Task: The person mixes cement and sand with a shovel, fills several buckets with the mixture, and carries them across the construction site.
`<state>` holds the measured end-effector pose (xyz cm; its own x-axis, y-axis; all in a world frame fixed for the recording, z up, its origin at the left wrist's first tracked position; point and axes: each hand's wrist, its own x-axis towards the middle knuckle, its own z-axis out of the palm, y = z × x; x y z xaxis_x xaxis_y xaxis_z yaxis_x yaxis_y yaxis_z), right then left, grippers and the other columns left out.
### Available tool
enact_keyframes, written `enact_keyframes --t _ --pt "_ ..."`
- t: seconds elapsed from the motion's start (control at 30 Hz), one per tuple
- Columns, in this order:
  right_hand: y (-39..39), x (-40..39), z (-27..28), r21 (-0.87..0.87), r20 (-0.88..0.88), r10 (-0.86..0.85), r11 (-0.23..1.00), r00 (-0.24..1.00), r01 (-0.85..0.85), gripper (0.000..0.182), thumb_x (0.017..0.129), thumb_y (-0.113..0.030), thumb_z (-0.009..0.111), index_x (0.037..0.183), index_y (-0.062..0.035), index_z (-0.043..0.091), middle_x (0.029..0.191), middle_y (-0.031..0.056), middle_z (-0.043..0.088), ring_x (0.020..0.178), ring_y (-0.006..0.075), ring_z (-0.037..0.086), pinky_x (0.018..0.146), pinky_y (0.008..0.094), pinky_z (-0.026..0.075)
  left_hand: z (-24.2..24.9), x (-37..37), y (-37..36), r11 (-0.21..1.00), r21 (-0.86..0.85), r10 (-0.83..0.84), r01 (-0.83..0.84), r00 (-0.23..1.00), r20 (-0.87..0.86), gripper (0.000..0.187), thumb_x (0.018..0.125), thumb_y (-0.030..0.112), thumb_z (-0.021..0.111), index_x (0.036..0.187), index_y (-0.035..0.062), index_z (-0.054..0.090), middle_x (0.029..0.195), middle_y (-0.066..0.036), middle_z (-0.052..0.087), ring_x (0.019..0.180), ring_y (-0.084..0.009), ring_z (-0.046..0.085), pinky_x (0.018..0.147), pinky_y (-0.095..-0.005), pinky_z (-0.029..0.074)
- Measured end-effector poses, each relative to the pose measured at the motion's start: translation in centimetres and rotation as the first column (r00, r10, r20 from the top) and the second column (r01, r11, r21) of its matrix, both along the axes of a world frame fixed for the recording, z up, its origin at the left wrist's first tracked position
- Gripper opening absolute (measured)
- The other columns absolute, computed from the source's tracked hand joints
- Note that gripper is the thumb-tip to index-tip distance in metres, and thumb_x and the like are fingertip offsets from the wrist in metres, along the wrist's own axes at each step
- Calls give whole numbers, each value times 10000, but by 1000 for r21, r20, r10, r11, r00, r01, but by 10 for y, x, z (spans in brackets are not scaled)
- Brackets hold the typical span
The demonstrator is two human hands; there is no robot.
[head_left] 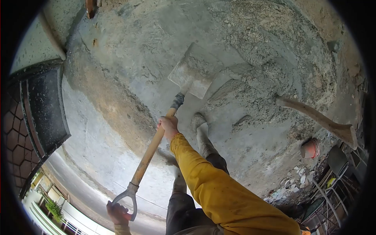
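While the wet mortar pile [254, 78] spreads over the concrete floor [117, 129], we keep the shovel [156, 141] angled low, its blade [194, 72] flat at the pile's edge. Our right hand [168, 127] wraps closed around the shaft; our left hand [117, 213] grips the end handle (fingers curled shut). Push with short strokes, boots clear of the blade.

Wooden shovel shaft [150, 150], dull cement-caked metal blade [194, 72] (matt, gritty), rough grey wet mortar [258, 51].
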<state>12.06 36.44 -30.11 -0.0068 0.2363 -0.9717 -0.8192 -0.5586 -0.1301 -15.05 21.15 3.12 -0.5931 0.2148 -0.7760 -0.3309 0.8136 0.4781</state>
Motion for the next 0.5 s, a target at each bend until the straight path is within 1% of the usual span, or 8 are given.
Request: enact_keyframes --t 0.1,0.17,0.27,0.33,0.4,0.43,0.47,0.5 --pt "87 116 -29 58 -24 -195 979 981 196 90 801 -13 591 849 -17 514 695 75 521 519 206 511 495 400 463 -36 93 135 963 146 -225 225 974 -17 420 932 431 473 632 140 429 474 11 352 401 -122 366 430 -282 364" --pt "119 189 -28 49 115 -234 972 965 230 70 827 -16 576 853 -43 517 692 55 506 533 186 493 494 373 443 -54 144 183 896 274 -369 351 929 19 403 931 382 478 642 105 435 478 -17 383 394 -143 399 414 -282 380" --pt "94 214 -6 -55 153 -279 955 948 290 78 833 -26 587 843 -47 512 704 42 504 552 173 493 505 360 440 -58 154 152 829 315 -469 463 881 -60 435 908 387 507 624 65 431 470 -53 411 382 -157 432 372 -297 366" --pt "65 207 7 94 95 -311 948 946 303 105 826 -32 610 833 -67 512 703 27 489 563 155 484 517 339 431 -53 140 125 849 267 -453 456 888 -76 434 905 379 508 620 59 442 465 -54 419 378 -157 443 368 -282 362" --pt "49 207 36 80 84 -339 940 937 333 122 821 -43 621 822 -83 506 694 10 471 560 143 470 518 327 421 -46 126 96 774 321 -564 546 825 -42 353 913 361 509 694 86 482 484 -32 441 389 -144 433 386 -278 372" --pt "45 208 47 107 63 -373 925 926 365 140 817 -54 631 811 -98 499 684 -6 454 556 130 456 519 316 412 -59 110 70 702 400 -587 589 797 -145 381 904 390 501 705 65 497 518 -52 475 396 -140 445 382 -269 363" --pt "38 210 52 97 68 -361 930 930 354 140 817 -54 631 811 -98 499 684 -6 454 556 130 456 519 316 412 -73 88 37 608 276 -627 744 664 -408 491 887 459 511 680 14 508 536 -58 482 453 -140 468 398 -251 336" --pt "29 220 57 180 -19 -402 899 916 399 151 821 -61 628 797 -110 487 673 -20 436 549 119 441 520 306 404 -60 105 41 589 324 -645 741 672 -365 499 874 480 524 693 15 512 556 -59 485 479 -143 475 413 -254 340"
